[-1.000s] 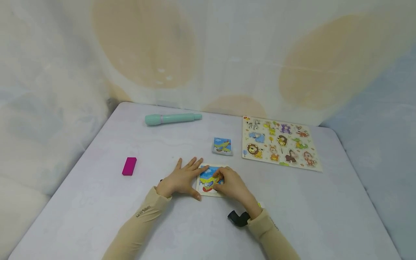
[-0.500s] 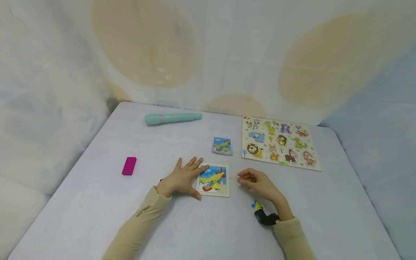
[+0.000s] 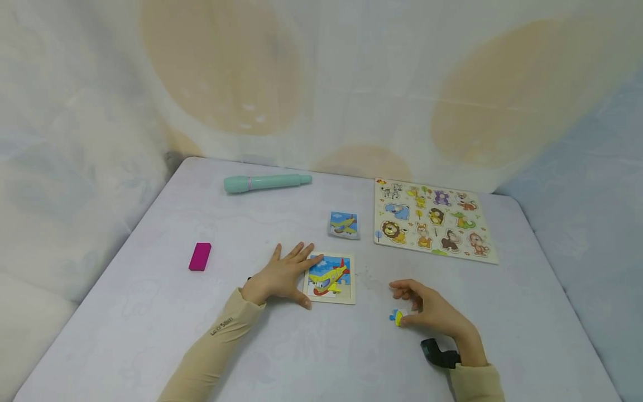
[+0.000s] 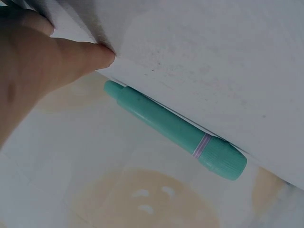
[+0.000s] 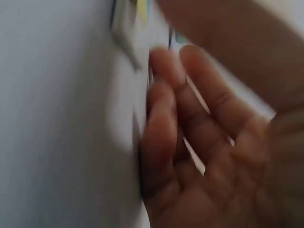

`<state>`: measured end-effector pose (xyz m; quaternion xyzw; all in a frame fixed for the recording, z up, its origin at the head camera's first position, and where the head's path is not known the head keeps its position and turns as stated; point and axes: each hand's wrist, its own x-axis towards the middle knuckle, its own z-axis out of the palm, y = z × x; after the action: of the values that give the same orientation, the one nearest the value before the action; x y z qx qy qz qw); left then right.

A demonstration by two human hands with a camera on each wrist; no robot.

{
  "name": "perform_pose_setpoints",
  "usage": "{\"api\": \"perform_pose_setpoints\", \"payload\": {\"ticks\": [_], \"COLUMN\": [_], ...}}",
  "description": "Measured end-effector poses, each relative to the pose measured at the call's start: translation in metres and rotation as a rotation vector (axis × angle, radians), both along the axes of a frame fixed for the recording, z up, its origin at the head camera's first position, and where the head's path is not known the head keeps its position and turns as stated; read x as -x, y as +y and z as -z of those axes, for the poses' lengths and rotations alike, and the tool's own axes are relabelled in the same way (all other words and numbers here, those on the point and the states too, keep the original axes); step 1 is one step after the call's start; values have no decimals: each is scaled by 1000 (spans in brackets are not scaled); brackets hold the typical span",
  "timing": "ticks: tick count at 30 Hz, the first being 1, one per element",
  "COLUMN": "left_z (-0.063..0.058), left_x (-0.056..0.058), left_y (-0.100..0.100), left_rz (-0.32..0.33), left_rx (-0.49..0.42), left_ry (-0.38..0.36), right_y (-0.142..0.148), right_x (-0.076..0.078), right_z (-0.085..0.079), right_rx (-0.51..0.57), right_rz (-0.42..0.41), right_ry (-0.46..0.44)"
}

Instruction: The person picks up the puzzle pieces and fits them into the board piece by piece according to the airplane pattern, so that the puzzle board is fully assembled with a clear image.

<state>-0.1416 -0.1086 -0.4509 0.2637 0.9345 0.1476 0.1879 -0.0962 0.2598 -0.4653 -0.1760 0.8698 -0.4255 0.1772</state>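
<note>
A small square jigsaw puzzle (image 3: 329, 279) with a yellow airplane lies in its pale frame on the table. Its lower right part shows bare board. My left hand (image 3: 283, 276) rests spread beside it, the forefinger on the upper left corner and the thumb by the lower left edge. To the right, a loose blue and yellow puzzle piece (image 3: 397, 317) lies on the table. My right hand (image 3: 434, 312) is over it, with the thumb tip beside the piece and the bent fingers apart from it. In the right wrist view the fingers (image 5: 161, 128) are blurred.
Behind the puzzle lies a small airplane picture packet (image 3: 344, 225). An animal peg board (image 3: 434, 220) is at the back right. A mint green microphone-shaped tube (image 3: 268, 183) lies near the back edge, and a magenta block (image 3: 200, 257) at left.
My right hand has left the puzzle and moved right and toward the front, over to the loose piece. The left hand has stayed in place.
</note>
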Motion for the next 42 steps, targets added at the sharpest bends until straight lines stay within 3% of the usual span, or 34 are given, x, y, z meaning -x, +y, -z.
{"api": "perform_pose_setpoints", "payload": {"ticks": [4,6,13,18,23,31,35,42], "left_z": [1,2,2,1,-1,-3,-3,-1], "left_x": [0,0,1,0,0,0,-1,-1], "left_y": [0,0,0,1,2,1,1,0], "left_rz": [-5,-3,4,7,7,4,0,2], "left_rx": [-2,1,-3,2,4,14,5,-7], "left_ry": [-2,4,11,11,6,4,1,10], "right_y": [-6,-7,-10,-15,-18,-16,-15,-18], "right_x": [3,3,0,-3,-3,1,10,25], "right_z": [1,1,-5,-12,-12,-5,-5,-7], "right_rx": [-101,-115,-128,-149,-160,-197,-176,-84], "right_rz": [121,154,41,43,47,233,321,353], "right_ry": [93,93,76,47,89,133,109,39]}}
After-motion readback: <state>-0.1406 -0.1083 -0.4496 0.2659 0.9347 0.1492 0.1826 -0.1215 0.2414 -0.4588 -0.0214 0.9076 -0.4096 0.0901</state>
